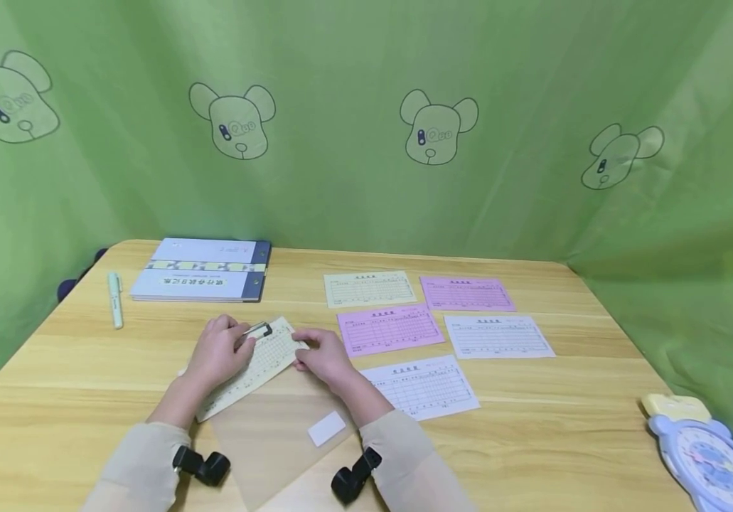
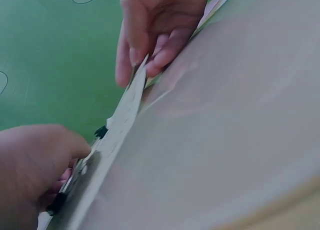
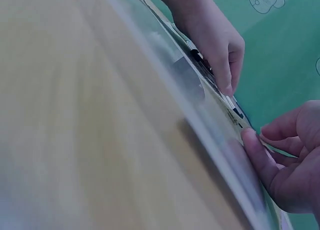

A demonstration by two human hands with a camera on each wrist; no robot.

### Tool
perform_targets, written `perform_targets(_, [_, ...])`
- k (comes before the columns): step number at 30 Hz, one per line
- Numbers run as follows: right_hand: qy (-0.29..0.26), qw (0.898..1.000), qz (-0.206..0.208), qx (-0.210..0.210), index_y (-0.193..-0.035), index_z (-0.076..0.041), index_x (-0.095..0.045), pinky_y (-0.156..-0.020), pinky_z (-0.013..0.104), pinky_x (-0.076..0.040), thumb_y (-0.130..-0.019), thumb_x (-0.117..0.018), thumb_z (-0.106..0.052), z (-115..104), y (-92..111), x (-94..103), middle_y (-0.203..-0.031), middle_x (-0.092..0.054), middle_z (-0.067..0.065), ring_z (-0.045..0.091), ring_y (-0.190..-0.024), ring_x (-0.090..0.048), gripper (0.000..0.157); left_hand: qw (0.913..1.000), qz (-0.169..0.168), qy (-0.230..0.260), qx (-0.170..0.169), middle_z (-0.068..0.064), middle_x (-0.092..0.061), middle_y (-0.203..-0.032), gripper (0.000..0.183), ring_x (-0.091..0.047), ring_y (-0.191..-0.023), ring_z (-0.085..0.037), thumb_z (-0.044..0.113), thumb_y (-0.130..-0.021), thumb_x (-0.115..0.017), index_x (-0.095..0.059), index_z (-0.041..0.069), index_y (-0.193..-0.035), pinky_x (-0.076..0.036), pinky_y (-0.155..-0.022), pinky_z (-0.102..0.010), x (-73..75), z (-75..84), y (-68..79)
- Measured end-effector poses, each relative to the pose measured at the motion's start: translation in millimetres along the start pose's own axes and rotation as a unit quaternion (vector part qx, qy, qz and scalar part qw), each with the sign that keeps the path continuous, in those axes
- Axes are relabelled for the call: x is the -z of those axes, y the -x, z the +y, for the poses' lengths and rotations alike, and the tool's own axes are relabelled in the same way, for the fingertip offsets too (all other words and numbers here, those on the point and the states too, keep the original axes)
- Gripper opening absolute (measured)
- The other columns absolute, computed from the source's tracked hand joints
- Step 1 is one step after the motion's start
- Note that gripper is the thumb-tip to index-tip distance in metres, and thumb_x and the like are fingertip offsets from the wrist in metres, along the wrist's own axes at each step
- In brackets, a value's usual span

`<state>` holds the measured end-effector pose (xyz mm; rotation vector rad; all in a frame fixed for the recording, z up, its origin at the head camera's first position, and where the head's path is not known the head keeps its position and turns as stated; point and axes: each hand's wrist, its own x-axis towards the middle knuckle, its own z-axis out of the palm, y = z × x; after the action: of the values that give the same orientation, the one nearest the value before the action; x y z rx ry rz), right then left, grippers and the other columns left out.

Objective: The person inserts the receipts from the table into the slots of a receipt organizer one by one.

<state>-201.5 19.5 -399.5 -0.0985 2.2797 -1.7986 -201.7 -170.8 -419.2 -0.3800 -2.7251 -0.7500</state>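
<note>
A translucent clipboard [image 1: 264, 455] with a white label lies at the near middle of the table in the head view. Its metal clip [image 1: 259, 328] has black ends and sits over the upper edge of a pale yellow printed slip [image 1: 264, 366]. My left hand [image 1: 222, 350] pinches the clip, the thumb on it, as the left wrist view also shows. With thumb and fingers, my right hand [image 1: 324, 355] holds the slip's right corner. That corner rises off the board in the left wrist view [image 2: 139, 80]. Whether the clip is squeezed open cannot be seen.
To the right lie several printed slips: a yellow one [image 1: 369, 290], pink ones [image 1: 392, 331] and white ones [image 1: 499, 337]. A ledger book [image 1: 200, 281] and a mint-green marker [image 1: 115, 300] are at the back left. A blue toy clock [image 1: 712, 455] stands at the right edge.
</note>
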Motion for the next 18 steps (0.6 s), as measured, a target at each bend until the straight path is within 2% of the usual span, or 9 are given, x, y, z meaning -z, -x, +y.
perform_targets(4, [0.003,1.000,-0.007,0.005,-0.104,0.003,-0.058,-0.057,0.023,-0.048,-0.075,-0.053,0.009,1,4,5.3,-0.103,-0.055,0.015,0.013,-0.060,-0.057,0.030,0.9995,-0.012,0.028,0.003,-0.017,-0.050,-0.090,0.034,-0.044,-0.084,-0.030,0.012,-0.077,-0.056,-0.057,-0.009,-0.104,-0.035,-0.074,-0.042,4.4,0.8,-0.9])
perform_targets(9, [-0.017,1.000,-0.019,-0.002,-0.103,0.006,-0.057,-0.060,0.023,-0.048,-0.076,-0.052,0.009,4,7,10.3,-0.088,-0.056,0.012,0.014,-0.065,-0.057,0.028,0.9968,-0.050,0.056,0.026,-0.019,-0.050,-0.093,0.034,-0.045,-0.087,-0.032,0.009,-0.078,-0.057,-0.055,-0.010,-0.106,-0.036,-0.076,-0.044,12.0,3.2,-3.1])
perform_targets(12, [-0.036,0.999,-0.023,-0.003,-0.104,0.007,-0.056,-0.062,0.023,-0.048,-0.076,-0.052,0.009,5,9,11.5,-0.088,-0.057,0.013,0.014,-0.067,-0.058,0.028,0.9936,-0.077,0.072,0.043,-0.020,-0.050,-0.095,0.034,-0.045,-0.088,-0.033,0.009,-0.080,-0.057,-0.054,-0.010,-0.108,-0.036,-0.077,-0.045,17.1,4.8,-4.7])
perform_targets(18, [-0.054,0.998,-0.025,0.009,-0.105,0.010,-0.055,-0.065,0.025,-0.048,-0.076,-0.050,0.011,-2,17,12.3,-0.098,-0.056,0.018,0.019,-0.072,-0.059,0.030,0.9880,-0.123,0.078,0.050,-0.019,-0.053,-0.093,0.033,-0.048,-0.086,-0.030,0.007,-0.079,-0.058,-0.055,-0.011,-0.106,-0.038,-0.075,-0.043,25.8,6.8,-12.4])
